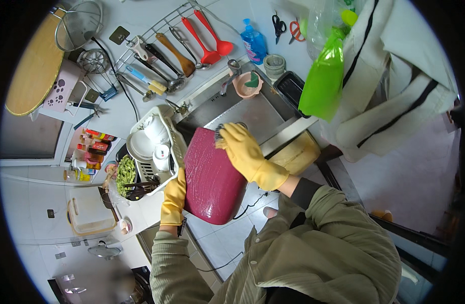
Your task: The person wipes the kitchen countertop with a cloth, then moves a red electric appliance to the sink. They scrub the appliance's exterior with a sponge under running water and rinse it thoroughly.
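A maroon plastic container (pixel 216 178), perhaps a bin, is tilted over the front edge of the stainless-steel sink (pixel 251 114). Its outer wall is wet and streaked with suds. In a yellow rubber glove, my left hand (pixel 174 197) holds the container's left side, its fingers partly hidden. My right hand (pixel 244 152), gloved the same way, presses a scrub brush (pixel 219 138) against the upper right of the wall. Most of the brush is covered by the glove; dark and pale bristles show at its edge.
Left of the container stands a white dish rack (pixel 179 142) with bowls and cups. A pink strainer basket (pixel 247 85) sits at the sink's back by the faucet (pixel 229 76). Blue soap bottle (pixel 253 43), black tray (pixel 289 89) and hanging green bag (pixel 323 79) lie beyond.
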Action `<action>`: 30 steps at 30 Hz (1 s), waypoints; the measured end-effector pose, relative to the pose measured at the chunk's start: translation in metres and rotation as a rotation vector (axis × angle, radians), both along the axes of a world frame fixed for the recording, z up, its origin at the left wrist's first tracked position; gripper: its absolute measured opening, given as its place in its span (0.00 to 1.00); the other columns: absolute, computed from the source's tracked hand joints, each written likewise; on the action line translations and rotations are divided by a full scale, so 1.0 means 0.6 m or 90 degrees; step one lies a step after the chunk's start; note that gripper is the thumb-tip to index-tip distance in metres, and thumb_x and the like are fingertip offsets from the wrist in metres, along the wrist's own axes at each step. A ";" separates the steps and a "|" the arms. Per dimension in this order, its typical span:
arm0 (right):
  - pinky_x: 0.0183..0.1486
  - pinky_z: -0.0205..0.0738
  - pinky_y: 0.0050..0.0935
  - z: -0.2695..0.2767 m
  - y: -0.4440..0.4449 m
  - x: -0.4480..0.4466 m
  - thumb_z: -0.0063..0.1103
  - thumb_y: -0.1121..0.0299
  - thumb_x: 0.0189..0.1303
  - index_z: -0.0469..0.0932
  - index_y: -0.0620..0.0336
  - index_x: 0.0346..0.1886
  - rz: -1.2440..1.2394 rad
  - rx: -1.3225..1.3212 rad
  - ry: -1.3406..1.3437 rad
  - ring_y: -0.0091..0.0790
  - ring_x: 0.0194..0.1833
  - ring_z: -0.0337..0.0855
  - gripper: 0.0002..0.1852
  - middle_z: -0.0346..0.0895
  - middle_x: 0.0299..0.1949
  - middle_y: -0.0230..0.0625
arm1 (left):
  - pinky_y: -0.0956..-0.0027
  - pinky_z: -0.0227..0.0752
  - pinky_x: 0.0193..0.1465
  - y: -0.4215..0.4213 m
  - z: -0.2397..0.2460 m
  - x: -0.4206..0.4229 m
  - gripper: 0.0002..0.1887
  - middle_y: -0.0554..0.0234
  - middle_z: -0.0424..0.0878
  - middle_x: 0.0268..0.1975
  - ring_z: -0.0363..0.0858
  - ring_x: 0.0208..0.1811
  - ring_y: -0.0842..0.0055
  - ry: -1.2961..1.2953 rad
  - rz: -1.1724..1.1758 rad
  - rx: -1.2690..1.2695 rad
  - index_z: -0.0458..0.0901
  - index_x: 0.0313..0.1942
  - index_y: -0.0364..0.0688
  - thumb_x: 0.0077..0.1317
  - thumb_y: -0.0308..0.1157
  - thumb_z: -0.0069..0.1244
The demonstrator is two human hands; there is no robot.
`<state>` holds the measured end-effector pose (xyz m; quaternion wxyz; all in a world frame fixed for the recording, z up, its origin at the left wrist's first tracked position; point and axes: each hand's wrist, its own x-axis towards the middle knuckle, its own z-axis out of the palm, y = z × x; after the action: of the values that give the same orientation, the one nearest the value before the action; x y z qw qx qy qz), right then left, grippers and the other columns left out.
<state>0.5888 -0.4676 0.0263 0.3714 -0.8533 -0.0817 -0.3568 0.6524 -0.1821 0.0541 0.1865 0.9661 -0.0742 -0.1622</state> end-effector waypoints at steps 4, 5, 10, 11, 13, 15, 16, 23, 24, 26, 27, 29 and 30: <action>0.66 0.70 0.50 0.012 0.011 -0.007 0.59 0.74 0.61 0.78 0.75 0.50 -0.006 0.049 0.016 0.59 0.58 0.77 0.16 0.79 0.54 0.57 | 0.43 0.78 0.46 -0.033 -0.022 0.009 0.27 0.30 0.86 0.42 0.84 0.45 0.35 -0.040 -0.025 0.196 0.78 0.57 0.35 0.84 0.47 0.28; 0.69 0.69 0.51 0.016 0.027 -0.016 0.60 0.74 0.60 0.79 0.77 0.51 0.007 0.020 0.009 0.58 0.60 0.77 0.18 0.79 0.56 0.59 | 0.47 0.80 0.47 -0.047 -0.033 0.010 0.25 0.30 0.87 0.41 0.85 0.42 0.36 -0.071 0.001 0.119 0.75 0.61 0.34 0.84 0.44 0.29; 0.68 0.68 0.49 0.005 0.018 0.011 0.62 0.72 0.60 0.81 0.70 0.47 0.119 0.075 0.070 0.55 0.59 0.78 0.14 0.80 0.53 0.54 | 0.48 0.80 0.35 -0.096 -0.043 0.048 0.26 0.32 0.87 0.38 0.87 0.39 0.41 -0.057 0.065 0.141 0.73 0.64 0.32 0.84 0.44 0.28; 0.64 0.71 0.49 -0.006 -0.003 0.033 0.61 0.73 0.60 0.81 0.67 0.44 0.117 0.150 0.120 0.55 0.55 0.78 0.10 0.80 0.49 0.52 | 0.47 0.80 0.38 -0.099 -0.040 0.045 0.28 0.30 0.87 0.38 0.87 0.41 0.40 -0.053 0.091 0.179 0.76 0.61 0.31 0.84 0.47 0.28; 0.56 0.77 0.41 -0.037 -0.064 0.049 0.59 0.75 0.67 0.79 0.69 0.39 0.118 0.159 0.082 0.46 0.45 0.81 0.05 0.81 0.41 0.44 | 0.46 0.79 0.44 -0.101 -0.032 0.031 0.33 0.27 0.86 0.39 0.85 0.45 0.37 -0.035 0.154 0.096 0.81 0.55 0.30 0.83 0.53 0.28; 0.57 0.76 0.31 -0.068 -0.081 0.041 0.55 0.70 0.76 0.81 0.70 0.44 0.326 0.658 0.352 0.31 0.48 0.81 0.10 0.83 0.44 0.36 | 0.46 0.78 0.50 -0.106 -0.029 0.025 0.38 0.26 0.86 0.40 0.84 0.48 0.35 -0.028 0.233 0.069 0.85 0.49 0.29 0.82 0.57 0.28; 0.58 0.75 0.26 -0.084 -0.092 0.037 0.53 0.68 0.79 0.81 0.70 0.47 0.345 0.756 0.430 0.25 0.49 0.80 0.12 0.83 0.46 0.33 | 0.48 0.76 0.55 -0.106 -0.025 0.021 0.43 0.26 0.86 0.41 0.83 0.51 0.34 -0.030 0.162 0.033 0.88 0.44 0.28 0.81 0.62 0.27; 0.62 0.74 0.21 -0.165 -0.121 0.043 0.47 0.66 0.83 0.74 0.68 0.68 0.508 0.601 0.279 0.23 0.56 0.80 0.20 0.83 0.55 0.30 | 0.48 0.75 0.54 -0.115 -0.017 0.021 0.41 0.30 0.87 0.41 0.85 0.45 0.38 0.021 0.198 -0.019 0.87 0.42 0.30 0.83 0.56 0.23; 0.62 0.74 0.23 -0.171 -0.113 0.062 0.48 0.67 0.83 0.74 0.68 0.68 0.545 0.565 0.215 0.25 0.57 0.81 0.19 0.83 0.56 0.32 | 0.54 0.75 0.54 -0.115 -0.017 0.020 0.41 0.30 0.88 0.41 0.87 0.45 0.42 0.013 0.177 -0.020 0.86 0.46 0.26 0.83 0.58 0.24; 0.63 0.75 0.27 -0.186 -0.093 0.113 0.49 0.70 0.81 0.75 0.69 0.66 0.640 0.577 0.327 0.30 0.59 0.81 0.18 0.83 0.58 0.36 | 0.55 0.76 0.53 -0.113 -0.015 0.019 0.40 0.32 0.88 0.41 0.87 0.44 0.45 0.015 0.171 -0.056 0.86 0.46 0.27 0.84 0.57 0.25; 0.62 0.75 0.29 -0.196 -0.079 0.138 0.50 0.71 0.80 0.76 0.69 0.65 0.670 0.555 0.376 0.32 0.58 0.82 0.16 0.83 0.58 0.38 | 0.55 0.76 0.53 -0.113 -0.014 0.019 0.40 0.34 0.88 0.40 0.87 0.43 0.46 0.027 0.174 -0.014 0.86 0.46 0.27 0.84 0.57 0.25; 0.61 0.75 0.31 -0.218 -0.058 0.184 0.51 0.74 0.79 0.77 0.69 0.62 0.585 0.388 0.345 0.33 0.55 0.82 0.14 0.84 0.56 0.41 | 0.56 0.76 0.53 -0.113 -0.010 0.020 0.39 0.35 0.89 0.39 0.87 0.42 0.48 0.049 0.221 -0.068 0.86 0.46 0.27 0.84 0.56 0.26; 0.58 0.76 0.31 -0.231 -0.066 0.190 0.51 0.73 0.79 0.77 0.68 0.61 0.576 0.347 0.274 0.33 0.52 0.82 0.14 0.84 0.55 0.42 | 0.56 0.76 0.53 -0.113 -0.007 0.016 0.39 0.35 0.89 0.39 0.87 0.42 0.48 0.053 0.218 -0.078 0.86 0.46 0.27 0.84 0.56 0.26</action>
<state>0.7029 -0.5074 -0.1121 0.7024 -0.6599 -0.2664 0.0114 0.6621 -0.2501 0.0501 0.2726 0.9439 0.0895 -0.1633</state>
